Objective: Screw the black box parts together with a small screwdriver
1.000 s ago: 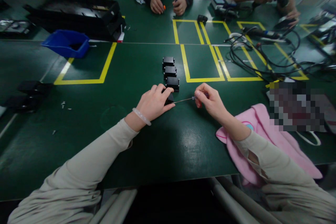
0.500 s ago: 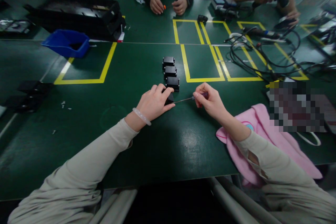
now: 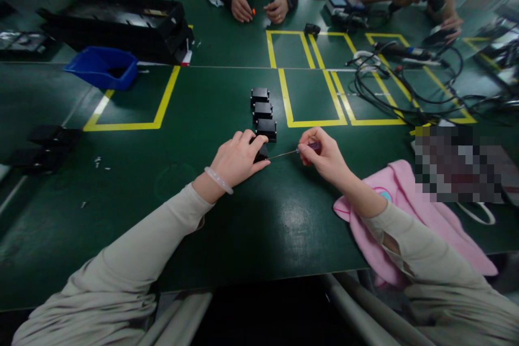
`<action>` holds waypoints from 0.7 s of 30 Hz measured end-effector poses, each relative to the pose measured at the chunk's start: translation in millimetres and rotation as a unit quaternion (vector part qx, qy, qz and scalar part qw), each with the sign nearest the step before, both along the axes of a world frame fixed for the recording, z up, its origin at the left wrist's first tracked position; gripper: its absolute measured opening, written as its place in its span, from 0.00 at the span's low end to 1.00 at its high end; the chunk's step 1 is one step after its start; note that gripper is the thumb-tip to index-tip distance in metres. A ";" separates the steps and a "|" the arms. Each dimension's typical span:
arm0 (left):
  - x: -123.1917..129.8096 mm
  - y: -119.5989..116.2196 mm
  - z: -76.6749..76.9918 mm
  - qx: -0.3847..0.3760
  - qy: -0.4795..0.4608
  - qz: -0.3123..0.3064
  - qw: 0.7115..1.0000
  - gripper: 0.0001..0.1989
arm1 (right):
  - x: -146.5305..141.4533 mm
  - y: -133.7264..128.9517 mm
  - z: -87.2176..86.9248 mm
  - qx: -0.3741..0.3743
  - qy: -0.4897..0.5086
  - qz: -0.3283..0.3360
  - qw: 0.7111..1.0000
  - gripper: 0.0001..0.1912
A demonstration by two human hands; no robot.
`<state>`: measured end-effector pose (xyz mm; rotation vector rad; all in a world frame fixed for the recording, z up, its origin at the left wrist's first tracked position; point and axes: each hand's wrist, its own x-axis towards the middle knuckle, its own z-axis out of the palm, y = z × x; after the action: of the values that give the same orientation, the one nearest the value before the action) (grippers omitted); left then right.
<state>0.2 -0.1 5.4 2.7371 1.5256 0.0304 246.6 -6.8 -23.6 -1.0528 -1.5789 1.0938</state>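
My left hand (image 3: pixel 238 159) is closed over a small black box (image 3: pixel 261 152) on the green table (image 3: pixel 251 227), pressing it down. A thin screwdriver (image 3: pixel 290 152) with a dark purple handle is pinched in my right hand (image 3: pixel 324 157); its tip meets the right side of that box. Three more small black boxes (image 3: pixel 263 111) stand in a row just beyond my left hand.
A pink cloth (image 3: pixel 401 211) lies under my right forearm. A blue bin (image 3: pixel 101 66) and black trays (image 3: pixel 117 21) sit far left, tangled cables (image 3: pixel 397 86) far right. Other people's hands (image 3: pixel 259 9) work at the far edge. Yellow tape frames (image 3: pixel 310 97) mark the table.
My right fingers have turned slightly on the screwdriver handle, which now shows more. My left hand and the box have stayed put.
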 end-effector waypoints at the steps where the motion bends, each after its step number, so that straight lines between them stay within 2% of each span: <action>1: 0.1 0.0 -0.2 0.000 0.000 0.001 1.000 0.26 | -0.1 -0.1 0.3 0.000 0.001 -0.001 1.000 0.14; 21: -0.3 0.0 -1.1 0.006 -0.002 -0.005 1.000 0.26 | -0.3 0.4 -3.9 -0.003 0.013 -0.015 1.000 0.16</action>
<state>-0.1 -0.1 4.3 2.7529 1.5157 0.0461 246.3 -6.4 -27.5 -1.0598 -1.5359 1.0874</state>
